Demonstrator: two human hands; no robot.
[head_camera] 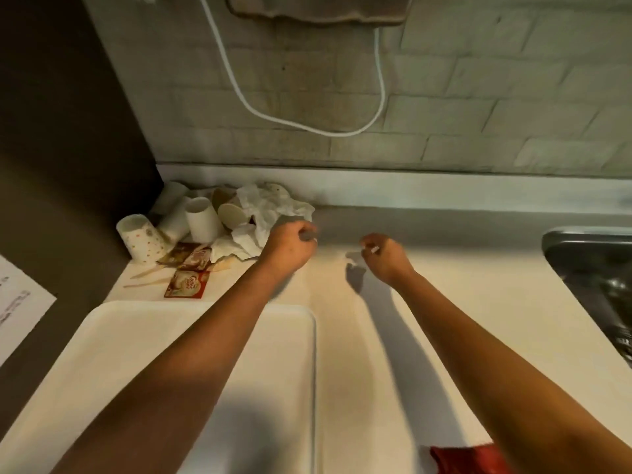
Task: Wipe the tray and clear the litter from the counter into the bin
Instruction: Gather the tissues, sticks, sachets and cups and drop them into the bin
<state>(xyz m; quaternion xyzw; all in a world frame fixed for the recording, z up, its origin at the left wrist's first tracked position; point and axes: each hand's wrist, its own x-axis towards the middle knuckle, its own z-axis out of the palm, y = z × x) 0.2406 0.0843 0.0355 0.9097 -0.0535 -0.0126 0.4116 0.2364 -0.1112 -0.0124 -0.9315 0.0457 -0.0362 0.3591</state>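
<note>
Now, line by line:

Left hand (pixel 289 246): I am reaching it over the counter (pixel 444 302) to the right edge of the litter pile, fingers curled in — the blur is keeping me from telling whether they are closing on the crumpled napkin (pixel 273 206) or only touching it.

Right hand (pixel 384 256): I am holding it just above the counter, well apart from the pile, fingertips drawn together and pinching a small white scrap (pixel 375 249).

Litter: paper cups (pixel 201 218) are lying tipped in the back left corner against the wall, with the napkin beside them; red creamer packets (pixel 186 284) and wooden stir sticks (pixel 150 271) are sitting in front.

Tray (pixel 136 336): the pale tray is lying flat on the counter near me, under my left forearm, just in front of the packets.

Sink (pixel 595 268): its metal edge is showing at the far right.

Red cloth (pixel 461 458): lying at the near edge, under my right forearm.
</note>
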